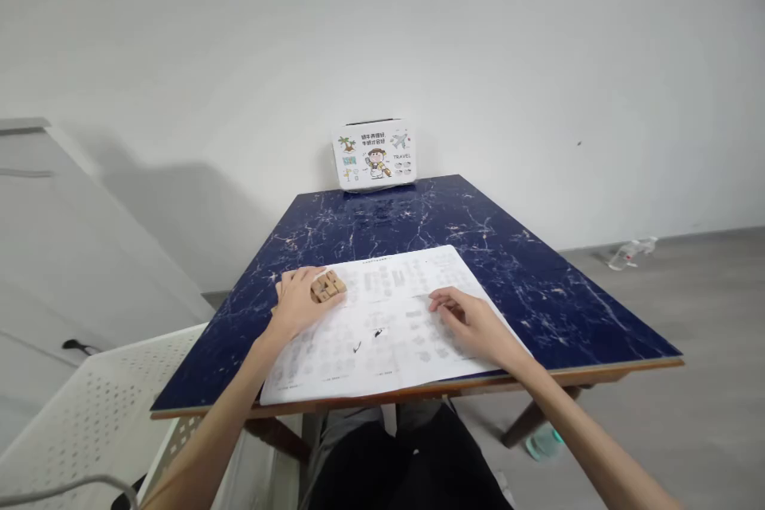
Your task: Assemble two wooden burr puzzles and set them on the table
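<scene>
A large white instruction sheet point(388, 319) with small printed diagrams lies near the front edge of a dark blue marbled table point(538, 279). My left hand point(297, 300) rests at the sheet's left edge, fingers curled round a small wooden block puzzle point(327, 285). My right hand point(469, 320) lies on the right half of the sheet, fingers loosely bent and pointing left onto the diagrams, holding nothing.
A white box printed with cartoon travel pictures point(374, 154) stands at the table's far edge against the wall. A white perforated chair or rack point(89, 406) is at the left. A plastic bottle point(630, 253) lies on the grey floor at the right.
</scene>
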### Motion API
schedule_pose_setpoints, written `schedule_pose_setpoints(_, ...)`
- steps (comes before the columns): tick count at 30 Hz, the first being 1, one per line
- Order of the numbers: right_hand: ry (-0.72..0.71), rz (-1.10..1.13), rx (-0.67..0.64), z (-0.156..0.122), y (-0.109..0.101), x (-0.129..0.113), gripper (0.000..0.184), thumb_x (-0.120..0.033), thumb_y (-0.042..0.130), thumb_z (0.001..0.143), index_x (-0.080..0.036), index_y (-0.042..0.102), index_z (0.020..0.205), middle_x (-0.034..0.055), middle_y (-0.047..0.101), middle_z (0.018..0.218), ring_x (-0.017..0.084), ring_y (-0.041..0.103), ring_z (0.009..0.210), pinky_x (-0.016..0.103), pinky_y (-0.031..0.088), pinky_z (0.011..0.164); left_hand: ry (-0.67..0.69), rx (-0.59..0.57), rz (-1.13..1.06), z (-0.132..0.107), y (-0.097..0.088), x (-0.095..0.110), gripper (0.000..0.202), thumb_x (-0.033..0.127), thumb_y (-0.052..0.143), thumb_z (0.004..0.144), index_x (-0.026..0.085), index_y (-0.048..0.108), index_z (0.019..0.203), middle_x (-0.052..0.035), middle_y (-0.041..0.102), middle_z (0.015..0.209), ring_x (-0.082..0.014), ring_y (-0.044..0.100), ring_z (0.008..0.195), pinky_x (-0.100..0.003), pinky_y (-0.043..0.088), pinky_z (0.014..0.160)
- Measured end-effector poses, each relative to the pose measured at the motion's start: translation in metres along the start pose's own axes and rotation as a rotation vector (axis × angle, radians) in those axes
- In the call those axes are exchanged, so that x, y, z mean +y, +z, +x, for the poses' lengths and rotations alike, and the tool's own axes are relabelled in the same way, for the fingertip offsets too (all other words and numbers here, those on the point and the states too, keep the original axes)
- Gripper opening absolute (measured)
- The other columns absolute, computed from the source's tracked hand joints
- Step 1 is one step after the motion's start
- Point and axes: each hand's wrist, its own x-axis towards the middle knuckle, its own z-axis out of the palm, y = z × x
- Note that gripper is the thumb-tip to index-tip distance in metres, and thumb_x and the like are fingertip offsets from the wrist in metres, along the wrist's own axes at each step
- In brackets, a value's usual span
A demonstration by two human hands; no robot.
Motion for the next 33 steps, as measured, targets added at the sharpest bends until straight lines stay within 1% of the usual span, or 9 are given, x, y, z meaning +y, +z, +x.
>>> schedule_pose_setpoints(4,0.004,-0.001,0.002,0.000,0.001,0.001,0.025,-0.025,0.048,0.094,-0.021,0.064,0.112,0.0090,0.074,0.111,0.022,0.069,0.092,0.036,0.053,0.083,0.197,-0.065,0.011,-0.006,0.008,-0.010,0.062,0.065,0.055,0.093,0.032,0.056,0.145,-0.0078,0.045,0.160,-0.0395,0.033,0.144,-0.061,0.025,0.117)
schedule_pose_setpoints(7,0.016,-0.011,-0.007,-0.001,0.000,-0.001,0.025,-0.027,0.047,0.094,-0.021,0.064,0.112,0.0099,0.074,0.113,0.023,0.069,0.092,0.036,0.053,0.082,0.244,-0.090,0.032,-0.007,0.012,-0.012,0.054,0.060,0.047,0.099,0.034,0.057,0.146,-0.0059,0.046,0.161,-0.0387,0.034,0.146,-0.062,0.024,0.118)
schedule_pose_setpoints(11,0.025,-0.025,-0.009,-0.001,0.000,-0.003,0.024,-0.028,0.047,0.095,-0.022,0.065,0.108,0.0100,0.074,0.115,0.023,0.070,0.092,0.036,0.053,0.081,0.211,-0.014,0.042,-0.005,0.015,-0.013,0.048,0.054,0.043,0.102,0.031,0.064,0.139,-0.0067,0.057,0.152,-0.0355,0.045,0.139,-0.059,0.031,0.116)
schedule_pose_setpoints(14,0.022,-0.021,-0.006,-0.002,0.000,-0.003,0.024,-0.030,0.047,0.095,-0.022,0.065,0.108,0.0096,0.074,0.113,0.023,0.070,0.091,0.036,0.053,0.080,0.178,0.019,0.046,-0.003,0.016,-0.016,0.047,0.054,0.043,0.102,0.029,0.068,0.133,-0.0079,0.061,0.147,-0.0354,0.049,0.135,-0.057,0.035,0.114)
schedule_pose_setpoints(18,0.021,-0.014,-0.003,-0.002,0.000,-0.003,0.024,-0.029,0.048,0.095,-0.022,0.065,0.109,0.0087,0.074,0.111,0.023,0.069,0.090,0.035,0.053,0.080,0.155,0.033,0.092,-0.002,0.014,-0.016,0.047,0.053,0.044,0.101,0.027,0.069,0.131,-0.0096,0.061,0.147,-0.0363,0.048,0.137,-0.056,0.034,0.115)
schedule_pose_setpoints(21,0.026,-0.008,0.000,-0.003,0.000,-0.004,0.023,-0.028,0.048,0.095,-0.022,0.065,0.110,0.0089,0.074,0.111,0.023,0.069,0.091,0.035,0.052,0.079,0.166,0.062,0.111,-0.008,0.012,-0.012,0.049,0.054,0.046,0.100,0.026,0.064,0.136,-0.0093,0.057,0.152,-0.0359,0.043,0.143,-0.055,0.031,0.118)
schedule_pose_setpoints(25,0.028,-0.014,0.001,-0.003,0.000,-0.006,0.023,-0.028,0.048,0.095,-0.022,0.066,0.108,0.0090,0.074,0.111,0.023,0.069,0.090,0.035,0.052,0.079,0.131,0.134,0.077,-0.029,0.007,-0.014,0.057,0.057,0.047,0.099,0.023,0.055,0.143,-0.0109,0.056,0.151,-0.0340,0.043,0.144,-0.053,0.030,0.121)
schedule_pose_setpoints(28,0.027,-0.015,-0.004,-0.003,-0.001,-0.007,0.023,-0.029,0.048,0.095,-0.022,0.066,0.107,0.0089,0.075,0.111,0.023,0.069,0.090,0.035,0.052,0.079,0.069,0.211,0.046,-0.052,0.003,-0.027,0.061,0.060,0.051,0.095,0.021,0.055,0.141,-0.0133,0.057,0.149,-0.0337,0.046,0.142,-0.051,0.032,0.121)
schedule_pose_setpoints(33,0.028,-0.018,0.002,-0.003,0.000,-0.005,0.024,-0.030,0.048,0.095,-0.022,0.066,0.109,0.0093,0.075,0.110,0.024,0.070,0.092,0.035,0.053,0.080,-0.122,0.212,0.011,-0.084,0.003,-0.054,0.090,0.072,0.060,0.082,0.013,0.045,0.148,-0.0210,0.048,0.154,-0.0409,0.041,0.144,-0.056,0.032,0.121)
